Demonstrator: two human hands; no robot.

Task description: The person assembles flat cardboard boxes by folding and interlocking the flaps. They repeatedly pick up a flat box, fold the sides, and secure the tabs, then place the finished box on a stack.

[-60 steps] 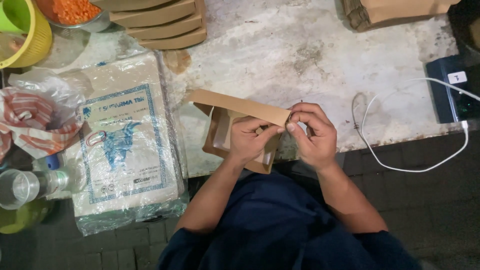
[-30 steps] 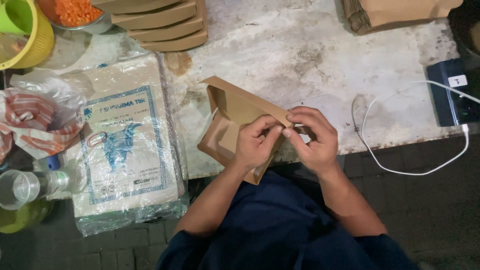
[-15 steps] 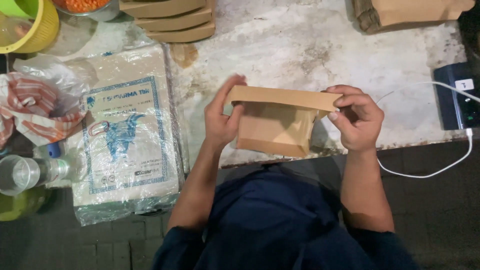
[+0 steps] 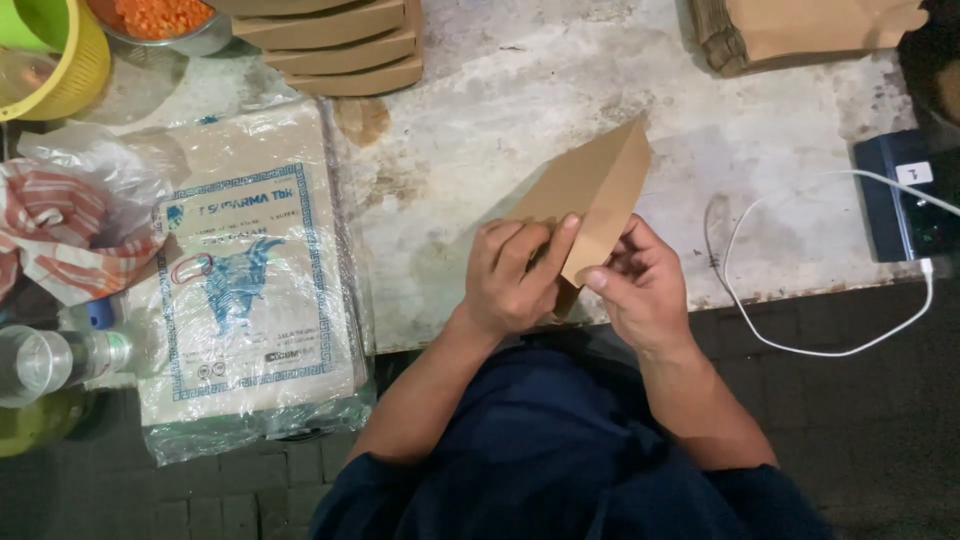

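Both hands grip a brown cardboard box piece (image 4: 592,192) over the front edge of a worn white table (image 4: 520,90). My left hand (image 4: 512,275) clasps its lower left part with the fingers curled over the card. Its lower right edge is pinched by my right hand (image 4: 640,285). The card stands tilted, with one pointed corner up and away from me. Its lower end is hidden between my hands.
A plastic-wrapped pack of brown paper (image 4: 250,280) lies at left, beside a striped cloth in a bag (image 4: 60,225) and a clear bottle (image 4: 55,360). Folded cardboard stacks sit at the back (image 4: 335,45) and back right (image 4: 810,30). A white cable (image 4: 800,345) runs to a dark device (image 4: 905,195).
The card was held flat and wide between my spread hands half a second ago. Now my hands are close together and the card is turned edgewise, pointing up.
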